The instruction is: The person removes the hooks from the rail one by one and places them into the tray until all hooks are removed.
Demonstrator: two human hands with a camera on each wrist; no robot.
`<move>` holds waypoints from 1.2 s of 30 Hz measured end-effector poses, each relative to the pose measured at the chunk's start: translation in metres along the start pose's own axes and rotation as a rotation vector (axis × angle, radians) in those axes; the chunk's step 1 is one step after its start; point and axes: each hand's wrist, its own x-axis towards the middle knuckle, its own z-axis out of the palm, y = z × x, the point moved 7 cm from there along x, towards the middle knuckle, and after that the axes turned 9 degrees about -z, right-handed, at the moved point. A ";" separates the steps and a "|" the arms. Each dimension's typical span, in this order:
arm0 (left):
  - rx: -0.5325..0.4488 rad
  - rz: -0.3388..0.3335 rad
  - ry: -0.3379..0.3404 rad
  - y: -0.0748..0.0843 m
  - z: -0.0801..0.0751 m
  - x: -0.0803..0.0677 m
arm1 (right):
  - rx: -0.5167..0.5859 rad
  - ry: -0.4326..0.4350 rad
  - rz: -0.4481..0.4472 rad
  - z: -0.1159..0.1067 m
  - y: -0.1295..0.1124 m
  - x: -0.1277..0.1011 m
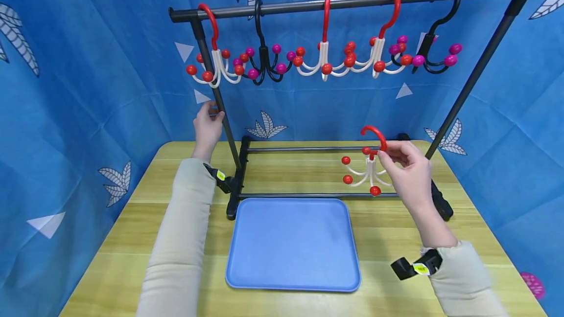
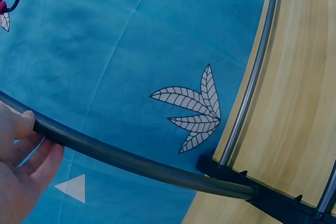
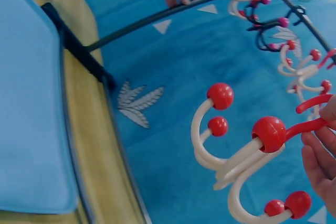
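My right hand (image 1: 407,168) pinches a white multi-arm hook with red balls and a red top hook (image 1: 369,165) above the table, in front of the rack's lower bars. Seen from the right wrist, the hook (image 3: 247,150) fills the view, with my fingers (image 3: 320,156) on its red neck. My left hand (image 1: 207,124) grips the left upright post (image 1: 220,106) of the black rack; in the left wrist view the fingers (image 2: 21,150) curl round that post (image 2: 131,163). Several similar hooks hang from the top rail (image 1: 352,0), white-red ones (image 1: 326,57) and black-magenta ones (image 1: 264,62).
A blue tray (image 1: 293,243) lies on the wooden table (image 1: 128,238) in front of the rack's base (image 1: 233,194). Blue leaf-patterned cloth (image 1: 88,62) walls in the back and sides. A pink object (image 1: 533,285) shows at the lower right edge.
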 end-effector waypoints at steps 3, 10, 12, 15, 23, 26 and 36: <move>-0.002 -0.009 -0.009 -0.002 0.000 0.000 | -0.013 -0.031 -0.012 0.012 0.003 -0.009; 0.009 -0.021 -0.013 -0.007 -0.001 0.000 | -0.015 -0.080 0.001 0.034 0.014 -0.028; 0.009 -0.020 -0.012 -0.007 -0.001 0.000 | -0.018 -0.099 0.003 0.040 0.017 -0.033; 0.009 -0.017 -0.006 -0.007 -0.001 0.001 | -0.014 -0.134 0.024 0.049 0.024 -0.041; -0.001 -0.016 -0.005 -0.003 0.001 0.003 | -0.028 -0.235 0.085 0.068 0.040 -0.056; -0.002 -0.021 -0.005 -0.003 0.000 0.003 | -0.033 -0.265 0.106 0.074 0.046 -0.061; -0.023 -0.024 -0.007 -0.005 0.001 0.004 | -0.067 -0.271 0.102 0.087 0.063 -0.082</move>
